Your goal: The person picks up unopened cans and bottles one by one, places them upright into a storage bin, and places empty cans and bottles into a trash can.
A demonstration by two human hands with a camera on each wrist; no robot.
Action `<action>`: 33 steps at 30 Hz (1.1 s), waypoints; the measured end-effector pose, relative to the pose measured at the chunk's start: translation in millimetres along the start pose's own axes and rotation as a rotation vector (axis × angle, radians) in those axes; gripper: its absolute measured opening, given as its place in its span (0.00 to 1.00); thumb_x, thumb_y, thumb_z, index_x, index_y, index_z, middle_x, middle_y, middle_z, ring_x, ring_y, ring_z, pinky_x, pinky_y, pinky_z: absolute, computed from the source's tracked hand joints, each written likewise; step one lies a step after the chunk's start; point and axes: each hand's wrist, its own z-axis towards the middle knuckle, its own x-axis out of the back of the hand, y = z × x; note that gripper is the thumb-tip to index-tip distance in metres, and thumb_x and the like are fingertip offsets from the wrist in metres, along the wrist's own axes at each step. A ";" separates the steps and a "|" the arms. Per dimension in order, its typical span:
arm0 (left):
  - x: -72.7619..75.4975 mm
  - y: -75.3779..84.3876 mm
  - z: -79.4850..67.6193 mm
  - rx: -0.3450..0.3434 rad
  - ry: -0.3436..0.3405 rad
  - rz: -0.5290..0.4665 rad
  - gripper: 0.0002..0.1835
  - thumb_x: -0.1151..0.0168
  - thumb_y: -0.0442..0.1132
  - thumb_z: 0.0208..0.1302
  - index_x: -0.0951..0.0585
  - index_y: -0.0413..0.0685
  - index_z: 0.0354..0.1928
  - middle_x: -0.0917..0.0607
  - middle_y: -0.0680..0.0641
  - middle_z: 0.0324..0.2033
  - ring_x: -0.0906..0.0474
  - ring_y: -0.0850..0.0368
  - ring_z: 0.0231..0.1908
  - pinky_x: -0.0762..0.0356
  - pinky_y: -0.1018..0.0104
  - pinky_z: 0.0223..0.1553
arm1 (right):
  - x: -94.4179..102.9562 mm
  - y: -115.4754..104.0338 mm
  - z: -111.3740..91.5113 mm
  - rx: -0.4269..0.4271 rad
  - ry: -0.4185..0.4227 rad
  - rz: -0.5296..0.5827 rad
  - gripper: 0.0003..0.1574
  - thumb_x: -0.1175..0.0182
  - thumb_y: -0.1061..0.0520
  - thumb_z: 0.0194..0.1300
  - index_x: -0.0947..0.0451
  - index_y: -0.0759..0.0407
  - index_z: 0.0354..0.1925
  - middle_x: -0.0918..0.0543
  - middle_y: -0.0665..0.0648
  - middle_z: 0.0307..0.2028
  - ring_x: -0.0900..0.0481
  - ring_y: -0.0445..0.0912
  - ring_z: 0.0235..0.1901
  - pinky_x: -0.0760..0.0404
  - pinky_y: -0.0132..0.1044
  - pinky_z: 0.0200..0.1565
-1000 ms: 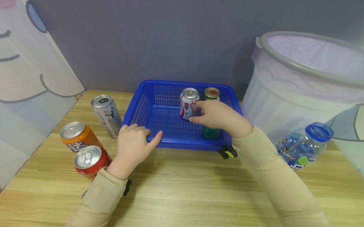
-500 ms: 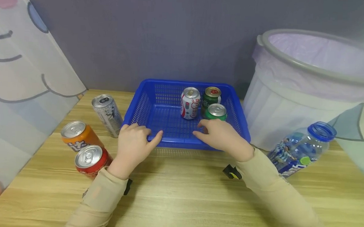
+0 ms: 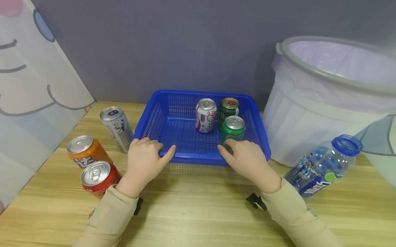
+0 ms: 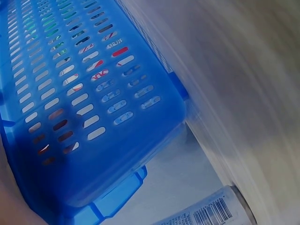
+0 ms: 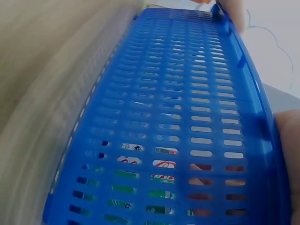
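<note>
In the head view, a blue plastic basket (image 3: 196,156) with slotted walls stands at the back of the table. My left hand (image 3: 144,160) grips the left part of its front rim, thumb pointing right. My right hand (image 3: 247,160) holds the same rim farther right; its fingers show through the slots (image 5: 201,180) in the right wrist view. Inside the basket's right half stand a white Coca-Cola can (image 3: 206,116), a dark green can (image 3: 228,110) with a gold top and a bright green can (image 3: 233,129). The right fingers partly hide the bright green can's lower part.
Left of the basket stand a silver can (image 3: 117,129), an orange can (image 3: 88,152) and a red can (image 3: 101,178). To the right, a clear bottle (image 3: 322,171) with a blue neck stands tilted in view before a white lined bin (image 3: 301,117). A grey wall (image 3: 175,45) rises behind.
My right hand has drawn back from over the cans to the basket's front rim, uncovering the bright green can. The left hand has stayed on the rim.
</note>
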 end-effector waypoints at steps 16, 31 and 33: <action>7.8 1.1 -1.9 0.073 -0.154 -0.058 0.23 0.43 0.57 0.59 0.15 0.44 0.25 0.15 0.48 0.24 0.24 0.48 0.28 0.35 0.57 0.32 | -2.4 6.1 -6.7 0.056 0.038 0.002 0.21 0.49 0.45 0.68 0.31 0.51 0.21 0.40 0.44 0.10 0.39 0.40 0.12 0.43 0.33 0.16; 34.5 -0.2 1.9 0.104 -0.305 -0.378 0.12 0.43 0.46 0.65 0.17 0.46 0.34 0.15 0.49 0.33 0.24 0.49 0.40 0.32 0.52 0.48 | -4.4 6.4 -6.8 0.078 0.095 -0.041 0.21 0.49 0.48 0.68 0.32 0.50 0.19 0.38 0.44 0.10 0.36 0.40 0.12 0.38 0.34 0.16; 41.6 0.8 1.6 0.105 -0.321 -0.403 0.11 0.43 0.46 0.65 0.17 0.47 0.37 0.15 0.50 0.36 0.25 0.51 0.42 0.29 0.53 0.46 | -4.5 6.6 -6.8 0.080 0.098 -0.044 0.21 0.49 0.48 0.68 0.32 0.50 0.19 0.38 0.44 0.09 0.37 0.40 0.12 0.39 0.34 0.16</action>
